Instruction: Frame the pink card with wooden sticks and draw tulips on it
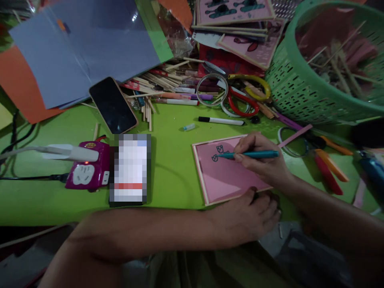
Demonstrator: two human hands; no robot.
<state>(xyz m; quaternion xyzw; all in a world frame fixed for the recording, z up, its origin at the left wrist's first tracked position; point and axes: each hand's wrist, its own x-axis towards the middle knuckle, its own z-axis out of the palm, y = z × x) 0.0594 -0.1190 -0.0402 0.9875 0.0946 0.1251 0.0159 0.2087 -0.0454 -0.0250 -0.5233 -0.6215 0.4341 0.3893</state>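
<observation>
A teal marker pen (255, 154) is pinched between the thumb and fingers of my right hand (261, 158). Its tip meets a pink card (223, 180) framed with thin wooden sticks, beside small dark flower outlines. My right hand covers part of the drawing. Across the near edge of the table lies my left forearm. My left hand (252, 216) rests palm down at the card's lower right edge, its fingers loosely bent and apart. A small pale teal pen cap (189, 127) lies beyond the card, near a white marker with a black cap (221, 121).
A phone with a blurred screen (129, 172) stands by a purple power socket (88, 166). Another phone (113, 105) lies behind. Scissors (243, 102), tape rolls, sticks and markers crowd the back, beside a green basket (300, 94). Pliers with red and orange handles (328, 172) lie right.
</observation>
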